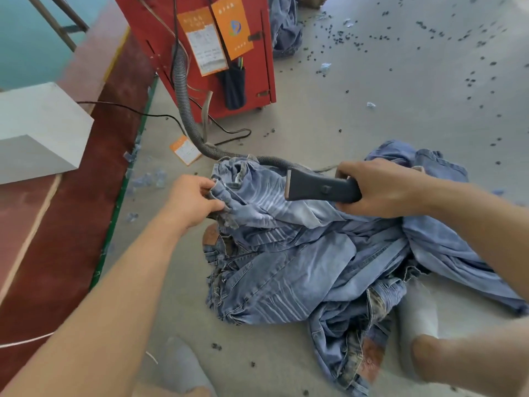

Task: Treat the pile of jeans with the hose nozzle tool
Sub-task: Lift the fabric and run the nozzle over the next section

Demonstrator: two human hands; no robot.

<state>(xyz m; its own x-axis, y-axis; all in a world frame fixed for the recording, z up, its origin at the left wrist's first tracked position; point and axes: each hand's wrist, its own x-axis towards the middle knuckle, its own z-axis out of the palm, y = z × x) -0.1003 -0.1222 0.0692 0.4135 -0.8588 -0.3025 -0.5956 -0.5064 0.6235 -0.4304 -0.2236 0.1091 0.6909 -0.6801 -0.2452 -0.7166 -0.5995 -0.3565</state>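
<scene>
A heap of light-blue jeans [309, 253] lies on the grey floor in front of me. My left hand [191, 200] pinches the waistband edge of the top pair at the heap's left side. My right hand [380, 190] grips the handle of a dark grey nozzle tool [320, 187], whose flat mouth points left, just above the top pair's faded thigh. A grey ribbed hose [186, 110] runs from the tool's back across the floor and up to the red machine.
A red machine cabinet [206, 47] with orange tags stands behind the heap. More jeans [286, 27] lie beside it. A white block [37, 130] sits on a red platform at left. Black cable [229, 130] and dark scraps litter the floor. My feet are near the heap.
</scene>
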